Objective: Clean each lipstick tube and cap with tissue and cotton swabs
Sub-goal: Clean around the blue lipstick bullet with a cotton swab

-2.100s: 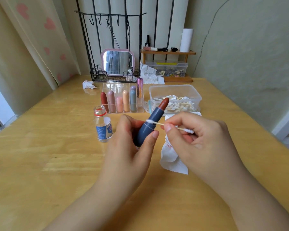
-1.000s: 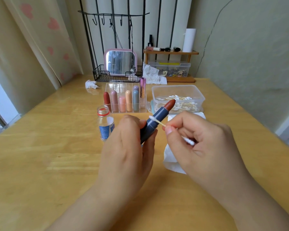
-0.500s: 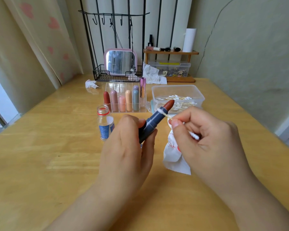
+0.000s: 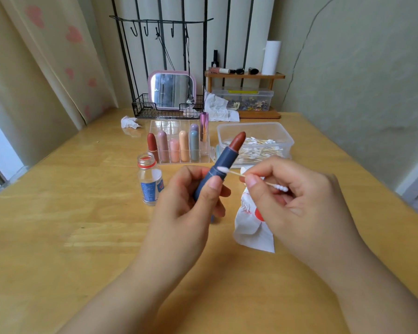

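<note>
Above the table at centre, the left hand grips an uncapped blue lipstick tube, fingers curled round its base, bullet tilted toward one o'clock. At three o'clock the right hand pinches a cotton swab, its tip touching the tube's collar.

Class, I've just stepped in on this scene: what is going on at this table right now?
A person is cleaning an uncapped dark blue lipstick tube with its brownish-red stick wound out. The left hand grips the tube upright and tilted, while the right hand pinches a wooden-stemmed cotton swab whose white tip touches the tube's side. A crumpled white tissue lies under the right hand. Behind stand a clear organiser of capped lipsticks, a clear tub of swabs and an open small bottle.
</note>
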A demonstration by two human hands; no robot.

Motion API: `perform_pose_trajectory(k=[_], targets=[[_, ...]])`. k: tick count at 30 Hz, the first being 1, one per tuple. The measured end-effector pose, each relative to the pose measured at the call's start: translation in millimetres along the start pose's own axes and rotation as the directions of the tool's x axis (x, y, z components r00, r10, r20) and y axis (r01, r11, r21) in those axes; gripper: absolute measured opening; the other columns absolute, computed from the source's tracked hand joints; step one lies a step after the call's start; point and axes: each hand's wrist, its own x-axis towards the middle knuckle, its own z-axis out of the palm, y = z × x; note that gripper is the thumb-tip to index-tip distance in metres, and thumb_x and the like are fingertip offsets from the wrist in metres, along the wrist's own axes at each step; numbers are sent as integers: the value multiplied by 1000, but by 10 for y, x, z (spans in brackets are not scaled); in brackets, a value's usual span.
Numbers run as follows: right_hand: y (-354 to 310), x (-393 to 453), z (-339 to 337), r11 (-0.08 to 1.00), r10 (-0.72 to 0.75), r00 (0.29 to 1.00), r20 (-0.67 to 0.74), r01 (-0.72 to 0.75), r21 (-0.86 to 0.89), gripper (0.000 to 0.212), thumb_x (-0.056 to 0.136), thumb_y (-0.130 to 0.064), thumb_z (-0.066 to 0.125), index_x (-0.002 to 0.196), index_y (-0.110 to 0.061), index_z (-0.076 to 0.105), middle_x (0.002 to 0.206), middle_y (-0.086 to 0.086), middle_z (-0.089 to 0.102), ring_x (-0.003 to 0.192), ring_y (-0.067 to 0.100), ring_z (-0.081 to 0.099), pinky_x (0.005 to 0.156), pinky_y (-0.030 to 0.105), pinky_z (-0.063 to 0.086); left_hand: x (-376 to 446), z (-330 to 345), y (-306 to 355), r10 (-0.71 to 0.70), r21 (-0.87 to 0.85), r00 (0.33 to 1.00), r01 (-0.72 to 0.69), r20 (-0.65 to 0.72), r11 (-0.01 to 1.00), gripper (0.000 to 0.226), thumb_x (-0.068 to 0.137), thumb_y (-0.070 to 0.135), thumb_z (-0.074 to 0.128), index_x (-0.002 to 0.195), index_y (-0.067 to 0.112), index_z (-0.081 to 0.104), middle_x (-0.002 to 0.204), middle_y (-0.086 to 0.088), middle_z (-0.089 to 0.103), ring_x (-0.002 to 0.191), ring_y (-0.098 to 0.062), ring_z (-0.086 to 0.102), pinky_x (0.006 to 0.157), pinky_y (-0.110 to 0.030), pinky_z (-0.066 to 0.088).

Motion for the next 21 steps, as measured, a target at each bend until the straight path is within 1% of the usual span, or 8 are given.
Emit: perform_pose_trajectory(k=[3, 6, 9, 10, 13, 14, 18, 21], targets=[[16, 19, -25, 1000, 1, 998, -57, -2, -5, 22, 86, -29, 53, 77, -14, 65, 58, 2, 57, 46, 14, 52, 44, 20, 42, 9, -2, -10, -60, -57, 997, 62, 45, 996, 30, 85, 34, 47, 94, 9, 60, 75, 3, 66, 61, -12, 57, 68, -38, 53], [-8, 9, -12, 999, -6, 1000, -18, 6, 33, 16, 88, -23, 58, 76, -14, 64, 56, -3, 57, 45, 13, 52, 44, 22, 44, -2, 21, -12, -126, -194, 985, 148, 119, 970, 32, 87, 37, 43, 89, 10, 62, 69, 2, 57, 59, -19, 52, 64, -30, 52], [-39, -15, 5, 995, -38, 998, 55, 32, 96, 19, 86, 0, 61, 72, -13, 59, 51, -26, 52, 43, -6, 52, 48, 2, 37, -7, 24, 21, -176, -354, 963, 240, 204, 904, 31, 88, 36, 43, 81, 16, 64, 67, 2, 49, 56, -17, 48, 61, -28, 46], [-32, -16, 1, 995, -29, 998, 56, 24, 96, 19, 86, -1, 61, 71, -14, 59, 50, -25, 52, 43, -5, 52, 47, 2, 35, -8, 20, 32, -183, -389, 955, 264, 232, 882, 29, 88, 35, 43, 84, 14, 62, 66, 1, 48, 54, -15, 47, 59, -28, 45], [-9, -8, -13, 999, 8, 1000, 30, -9, 49, 13, 85, -15, 60, 73, -18, 62, 49, -3, 52, 41, 15, 50, 43, 26, 40, -4, 21, 63, -188, -432, 941, 299, 281, 851, 21, 85, 26, 49, 93, 6, 49, 65, 1, 44, 50, -12, 40, 55, -27, 43], [1, -7, -12, 999, 11, 1000, 26, -11, 35, 12, 85, -16, 60, 74, -19, 62, 50, 1, 52, 41, 17, 49, 44, 29, 40, -3, 22, 64, -187, -429, 942, 297, 279, 853, 20, 84, 23, 51, 94, 6, 48, 65, 0, 43, 50, -12, 39, 54, -26, 43], [14, 1, -16, 1000, 14, 999, -43, -14, 9, 13, 88, -21, 59, 78, -16, 65, 56, 3, 56, 44, 20, 52, 46, 36, 42, -13, 10, 37, -180, -402, 943, 285, 280, 870, 18, 84, 21, 50, 92, 5, 46, 65, 1, 48, 51, -12, 42, 56, -25, 45], [24, 21, -48, 1000, 10, 995, -101, -9, 4, 17, 88, -30, 55, 78, -20, 65, 60, 3, 59, 47, 21, 50, 47, 34, 40, -25, 8, 24, -171, -378, 941, 277, 292, 883, 20, 85, 23, 49, 93, 5, 47, 68, -2, 51, 52, -13, 45, 59, -26, 45]])
